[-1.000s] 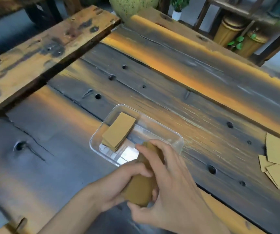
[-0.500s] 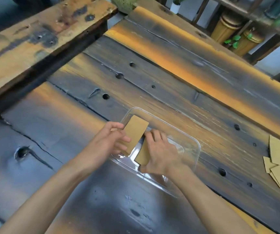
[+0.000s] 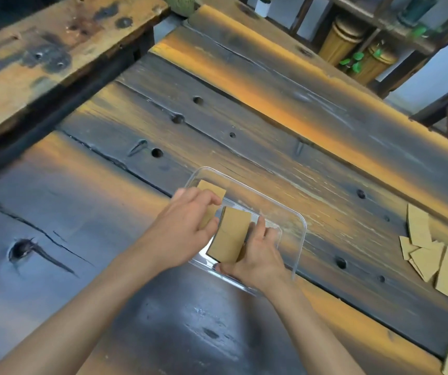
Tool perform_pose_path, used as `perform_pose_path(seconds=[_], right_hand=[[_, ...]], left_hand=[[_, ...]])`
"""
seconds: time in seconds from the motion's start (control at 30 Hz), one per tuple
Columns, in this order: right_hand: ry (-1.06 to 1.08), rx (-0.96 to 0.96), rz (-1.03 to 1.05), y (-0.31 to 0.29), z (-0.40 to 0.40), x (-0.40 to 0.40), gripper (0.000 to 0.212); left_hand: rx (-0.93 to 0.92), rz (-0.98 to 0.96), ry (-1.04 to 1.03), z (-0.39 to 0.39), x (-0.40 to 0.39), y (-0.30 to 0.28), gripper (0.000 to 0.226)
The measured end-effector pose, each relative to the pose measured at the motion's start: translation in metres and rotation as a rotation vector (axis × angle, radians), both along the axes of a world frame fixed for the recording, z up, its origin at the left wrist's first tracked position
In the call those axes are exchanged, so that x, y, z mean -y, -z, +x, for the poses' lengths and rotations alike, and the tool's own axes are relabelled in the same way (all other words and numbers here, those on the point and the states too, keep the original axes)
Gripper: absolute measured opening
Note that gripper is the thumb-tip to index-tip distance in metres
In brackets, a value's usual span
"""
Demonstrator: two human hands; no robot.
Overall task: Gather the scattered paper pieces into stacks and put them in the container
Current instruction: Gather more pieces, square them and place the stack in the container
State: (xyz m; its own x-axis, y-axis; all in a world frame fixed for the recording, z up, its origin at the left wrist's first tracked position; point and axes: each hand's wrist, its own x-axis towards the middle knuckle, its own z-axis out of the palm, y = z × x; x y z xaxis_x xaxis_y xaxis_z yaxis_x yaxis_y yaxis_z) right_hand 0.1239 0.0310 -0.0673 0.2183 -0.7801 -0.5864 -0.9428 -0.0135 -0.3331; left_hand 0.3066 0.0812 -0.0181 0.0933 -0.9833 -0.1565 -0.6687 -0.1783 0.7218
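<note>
Paper stacks sit inside the container [image 3: 297,240], a clear, thin-walled plastic tray with rounded corners, lying on the table [image 3: 109,201] just ahead of you. Your right hand [image 3: 258,255] grips the near stack [image 3: 231,235] of flat, matte, tan rectangles: the thumb lies along its near end, and the fingers curl up against its right edge. This stack lies tilted, its long axis running from near-left to far-right, and its layered edge shows on the left side. Your left hand [image 3: 187,226] reaches in over the container's left rim, and its curled fingers rest on the far stack [image 3: 212,189], which they half cover; only a tan corner and one strip below the fingers show. The two stacks lie just beside each other; you cannot tell whether they touch.

Loose pieces [image 3: 431,253] of the same tan paper lie scattered at the right edge of the table, well apart from the container. They are angular, cut into triangles and uneven quadrilaterals, and several overlap.

The table is built of rough, weathered planks, grey with orange streaks, and marked by cracks, knots and round holes.
</note>
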Motion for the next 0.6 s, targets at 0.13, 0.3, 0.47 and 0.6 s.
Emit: perform_pose_path(seconds=[0.13, 0.3, 0.47, 0.6], right_hand=[[0.052, 0.016, -0.014, 0.016, 0.011, 0.001, 0.137], [0.094, 0.084, -0.038, 0.022, 0.021, 0.004, 0.118], [0.122, 0.154, -0.032, 0.026, 0.035, 0.007, 0.126], [0.128, 0.216, -0.032, 0.027, 0.036, 0.006, 0.122]], left_hand=[[-0.12, -0.038, -0.101, 0.0, 0.015, 0.005, 0.024], [-0.218, 0.044, -0.229, -0.005, 0.019, 0.021, 0.022], [-0.312, -0.028, -0.305, -0.015, 0.015, 0.025, 0.019], [-0.38, -0.039, -0.362, -0.017, 0.013, 0.024, 0.018]])
